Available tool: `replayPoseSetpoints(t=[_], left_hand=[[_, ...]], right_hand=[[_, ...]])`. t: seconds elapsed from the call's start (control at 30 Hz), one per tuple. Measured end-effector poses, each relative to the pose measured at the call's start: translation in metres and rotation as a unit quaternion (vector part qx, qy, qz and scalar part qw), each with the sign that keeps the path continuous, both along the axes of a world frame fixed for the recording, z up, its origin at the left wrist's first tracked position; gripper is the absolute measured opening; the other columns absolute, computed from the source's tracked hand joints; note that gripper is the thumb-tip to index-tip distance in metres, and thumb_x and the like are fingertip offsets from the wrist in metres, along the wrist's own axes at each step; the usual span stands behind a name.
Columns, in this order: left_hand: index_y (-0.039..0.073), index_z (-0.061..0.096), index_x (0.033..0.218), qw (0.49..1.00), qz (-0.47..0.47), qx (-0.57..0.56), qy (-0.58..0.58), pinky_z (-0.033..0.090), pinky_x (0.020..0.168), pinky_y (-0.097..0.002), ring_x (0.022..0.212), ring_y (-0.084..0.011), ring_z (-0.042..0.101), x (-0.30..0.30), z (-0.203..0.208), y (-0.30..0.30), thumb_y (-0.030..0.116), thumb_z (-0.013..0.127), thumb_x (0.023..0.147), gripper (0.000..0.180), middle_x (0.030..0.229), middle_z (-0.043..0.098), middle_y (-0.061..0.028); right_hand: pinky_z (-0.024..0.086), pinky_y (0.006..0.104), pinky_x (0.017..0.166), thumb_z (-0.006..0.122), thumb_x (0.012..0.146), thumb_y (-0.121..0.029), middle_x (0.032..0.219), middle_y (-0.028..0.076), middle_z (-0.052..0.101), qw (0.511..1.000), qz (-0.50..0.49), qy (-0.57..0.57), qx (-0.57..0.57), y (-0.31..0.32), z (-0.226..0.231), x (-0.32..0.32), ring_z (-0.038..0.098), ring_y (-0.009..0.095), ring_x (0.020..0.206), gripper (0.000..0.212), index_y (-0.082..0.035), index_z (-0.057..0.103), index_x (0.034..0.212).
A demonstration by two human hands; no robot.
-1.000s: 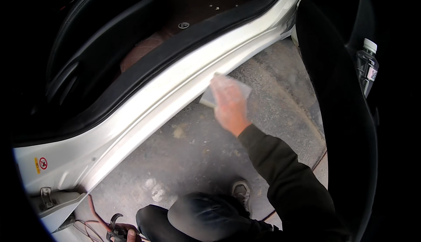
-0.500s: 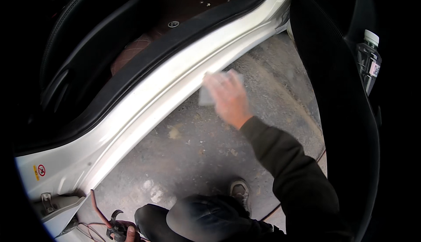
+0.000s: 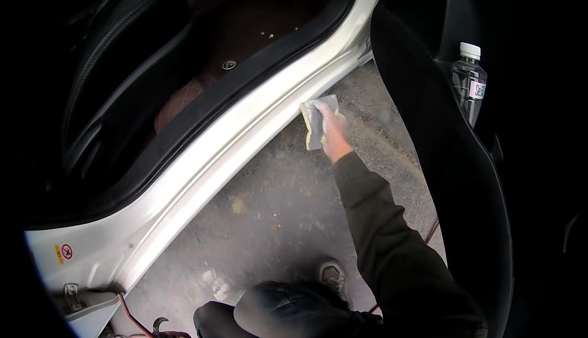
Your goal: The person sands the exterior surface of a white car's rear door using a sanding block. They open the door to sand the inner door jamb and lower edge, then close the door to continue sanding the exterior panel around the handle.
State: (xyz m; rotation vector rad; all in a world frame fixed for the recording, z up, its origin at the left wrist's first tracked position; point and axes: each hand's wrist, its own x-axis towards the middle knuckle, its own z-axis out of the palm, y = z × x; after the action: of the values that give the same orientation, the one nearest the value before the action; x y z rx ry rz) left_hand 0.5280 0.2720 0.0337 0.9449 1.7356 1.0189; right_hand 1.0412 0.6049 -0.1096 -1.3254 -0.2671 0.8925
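In my right hand [image 3: 334,128] is a flat, flexible sanding pad, grey-faced with pale yellow foam edges [image 3: 311,127]. My thumb lies across its grey face and the other fingers are mostly hidden behind it. The pad's upper left corner is at the lower edge of the white car door sill [image 3: 245,116]; whether they touch I cannot tell. Pale dust coats my fingers. At the lower edge, an air blow gun [image 3: 160,324] with a thin reddish nozzle tube [image 3: 130,315] shows only its top; my left hand on it is nearly all out of the picture.
An open black door panel [image 3: 441,154] stands to the right, with a clear, white-capped bottle [image 3: 470,84] in its pocket. A dark seat [image 3: 116,62] fills the car's upper left. My shoe [image 3: 334,277] rests on the stained concrete floor [image 3: 263,215].
My right hand has turned, tilting the pad up so its grey face and yellow edge show. The view has shifted; the left hand and blow gun have sunk toward the lower edge.
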Motion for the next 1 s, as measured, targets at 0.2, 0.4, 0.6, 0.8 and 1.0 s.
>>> replayPoseSetpoints(t=[0.2, 0.4, 0.6, 0.8, 1.0], left_hand=[[0.004, 0.056, 0.097, 0.998, 0.042, -0.017, 0.044, 0.025, 0.036, -0.0226, 0.041, -0.0064, 0.035, -0.002, -0.010, -0.005, 0.004, 0.061, 0.093, 0.006, 0.061, 0.050, -0.0009], [0.005, 0.056, 0.096, 0.998, 0.016, -0.036, 0.052, 0.025, 0.035, -0.0229, 0.040, -0.0064, 0.035, 0.004, -0.004, 0.008, 0.004, 0.061, 0.093, 0.005, 0.060, 0.049, -0.0005], [0.005, 0.056, 0.095, 0.998, 0.010, -0.027, 0.047, 0.026, 0.034, -0.0233, 0.040, -0.0064, 0.034, 0.007, -0.005, 0.007, 0.004, 0.060, 0.093, 0.004, 0.059, 0.048, -0.0001], [0.005, 0.056, 0.094, 0.999, 0.007, -0.010, 0.032, 0.026, 0.033, -0.0236, 0.039, -0.0064, 0.034, 0.004, -0.007, 0.001, 0.005, 0.060, 0.094, 0.004, 0.058, 0.047, 0.0003], [0.005, 0.056, 0.092, 1.000, 0.000, 0.000, 0.016, 0.027, 0.033, -0.0240, 0.039, -0.0064, 0.034, 0.002, -0.008, 0.000, 0.005, 0.059, 0.094, 0.003, 0.057, 0.046, 0.0007]], right_hand=[[0.049, 0.0334, 0.065, 0.081, 0.076, -0.017, 0.085, 0.011, 0.071, 0.960, -0.055, -0.271, -0.045, 0.038, -0.018, 0.032, 0.064, 0.017, 0.072, 0.029, 0.005, 0.070, 0.092], [0.051, 0.0388, 0.071, 0.080, 0.075, -0.023, 0.086, 0.016, 0.071, 0.926, -0.115, -0.345, -0.101, 0.063, -0.015, 0.095, 0.067, 0.025, 0.078, 0.034, 0.005, 0.070, 0.092], [0.051, 0.0433, 0.082, 0.077, 0.077, -0.030, 0.101, 0.022, 0.068, 0.914, -0.131, -0.382, -0.036, 0.046, -0.043, 0.021, 0.067, 0.034, 0.094, 0.052, 0.005, 0.064, 0.113], [0.045, 0.0406, 0.100, 0.066, 0.085, -0.014, 0.126, 0.020, 0.058, 0.926, 0.131, -0.352, -0.049, -0.026, 0.031, -0.020, 0.057, 0.028, 0.114, 0.047, 0.005, 0.056, 0.127], [0.038, 0.0458, 0.106, 0.056, 0.086, -0.007, 0.135, 0.023, 0.051, 0.596, 0.090, -0.797, -0.036, -0.025, 0.028, -0.009, 0.049, 0.035, 0.123, 0.046, 0.010, 0.050, 0.128]])
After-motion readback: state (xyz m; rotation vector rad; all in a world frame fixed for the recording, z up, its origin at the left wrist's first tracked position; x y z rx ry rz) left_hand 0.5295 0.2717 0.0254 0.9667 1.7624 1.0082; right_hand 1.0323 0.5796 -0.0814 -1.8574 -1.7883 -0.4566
